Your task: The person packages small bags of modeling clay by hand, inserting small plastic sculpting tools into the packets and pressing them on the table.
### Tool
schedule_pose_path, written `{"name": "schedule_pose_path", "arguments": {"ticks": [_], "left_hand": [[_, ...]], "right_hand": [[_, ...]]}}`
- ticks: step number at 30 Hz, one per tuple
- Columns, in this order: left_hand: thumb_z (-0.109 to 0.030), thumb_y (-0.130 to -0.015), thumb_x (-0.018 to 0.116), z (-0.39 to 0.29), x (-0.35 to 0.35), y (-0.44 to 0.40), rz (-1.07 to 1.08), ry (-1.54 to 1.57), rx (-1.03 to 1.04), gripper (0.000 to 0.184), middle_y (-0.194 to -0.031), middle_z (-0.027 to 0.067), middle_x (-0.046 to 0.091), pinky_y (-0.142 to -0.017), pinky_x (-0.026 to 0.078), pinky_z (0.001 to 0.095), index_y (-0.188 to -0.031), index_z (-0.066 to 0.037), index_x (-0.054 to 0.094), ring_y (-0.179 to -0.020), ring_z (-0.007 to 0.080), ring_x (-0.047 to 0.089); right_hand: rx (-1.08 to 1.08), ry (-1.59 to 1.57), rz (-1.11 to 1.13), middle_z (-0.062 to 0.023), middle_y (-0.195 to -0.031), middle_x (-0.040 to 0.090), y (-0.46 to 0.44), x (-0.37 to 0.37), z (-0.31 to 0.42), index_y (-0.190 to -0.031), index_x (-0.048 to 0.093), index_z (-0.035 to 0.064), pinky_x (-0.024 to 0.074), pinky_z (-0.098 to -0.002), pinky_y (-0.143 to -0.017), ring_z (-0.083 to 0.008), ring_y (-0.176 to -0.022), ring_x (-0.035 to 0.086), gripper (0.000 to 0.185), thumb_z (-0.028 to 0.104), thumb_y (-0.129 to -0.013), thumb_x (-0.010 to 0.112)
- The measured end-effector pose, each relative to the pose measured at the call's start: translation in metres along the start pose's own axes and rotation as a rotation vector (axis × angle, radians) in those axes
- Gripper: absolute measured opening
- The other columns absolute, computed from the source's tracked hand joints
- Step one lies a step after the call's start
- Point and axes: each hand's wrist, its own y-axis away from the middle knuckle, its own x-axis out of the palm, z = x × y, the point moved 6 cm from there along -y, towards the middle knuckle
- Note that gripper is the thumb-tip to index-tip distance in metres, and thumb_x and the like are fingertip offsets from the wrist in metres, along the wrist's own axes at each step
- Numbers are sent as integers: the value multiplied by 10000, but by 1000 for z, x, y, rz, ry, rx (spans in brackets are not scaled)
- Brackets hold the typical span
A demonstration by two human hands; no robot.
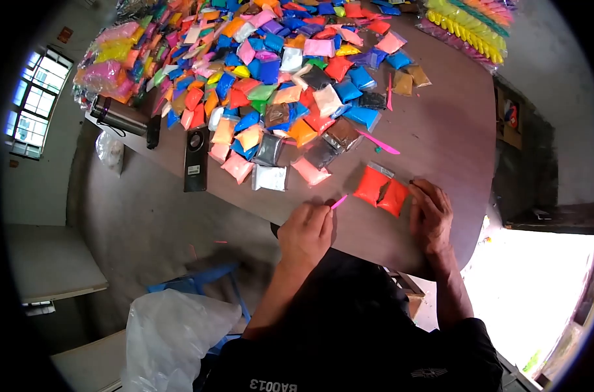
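My left hand [306, 230] is closed around a small pink plastic tool [339, 201], whose tip sticks out toward the right. To its right, two red packets [373, 183] lie side by side on the brown table [441, 130], the right one slightly lower. My right hand [430, 212] rests at the right edge of these packets with its fingers bent together; a small dark bit shows at its fingertips, too small to name. Another pink tool [380, 143] lies above the red packets, beside a tiny green piece.
A large heap of coloured packets [287, 95] covers the table's far left part. A dark device [196, 160] and a metal flask [120, 117] lie at the left edge. Bagged bundles [467, 29] sit at the back right. A clear plastic bag [173, 333] stands below left.
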Motion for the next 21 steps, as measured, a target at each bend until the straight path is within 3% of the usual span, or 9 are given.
{"name": "schedule_pose_path", "arguments": {"ticks": [5, 12, 13, 16, 21], "left_hand": [[-85, -848, 814, -2, -1, 0, 52, -36, -11, 132, -871, 63, 664, -647, 579, 385, -956, -110, 744, -782, 281, 699], [-122, -847, 838, 3, 1, 2, 35, -5, -8, 144, -894, 41, 667, -639, 582, 384, -953, -126, 740, -783, 268, 700], [-133, -850, 842, 5, 1, 2, 48, 11, -17, 154, -913, 43, 676, -650, 587, 389, -960, -123, 735, -795, 277, 704], [-121, -844, 846, 6, -1, 0, 81, 32, -23, 166, -935, 57, 699, -651, 589, 392, -965, -113, 732, -799, 284, 705], [-152, -874, 826, 21, -9, -2, 10, 115, -20, 144, -880, 74, 688, -624, 579, 395, -964, -105, 724, -742, 288, 693]], "right_hand": [[21, -26, -21, -145, -1151, 714, 3, -1, -4, -1091, 726, 12, 561, -425, -901, -345, -1041, 699, 279, -91, -842, 655], [61, -75, -11, -159, -1158, 718, 4, 0, -8, -1095, 730, 12, 562, -430, -919, -355, -1053, 699, 239, -74, -887, 649], [38, -81, -40, -153, -1143, 709, 2, -1, -5, -1068, 727, 7, 557, -431, -886, -351, -1016, 696, 263, -103, -839, 657], [63, -88, -31, -150, -1138, 711, 0, -2, -4, -1068, 726, 7, 556, -427, -890, -351, -1020, 696, 261, -106, -844, 653], [109, -125, -1, -164, -1191, 715, 5, 2, -11, -1109, 724, 4, 554, -424, -956, -352, -1090, 696, 245, -85, -899, 635]]}}
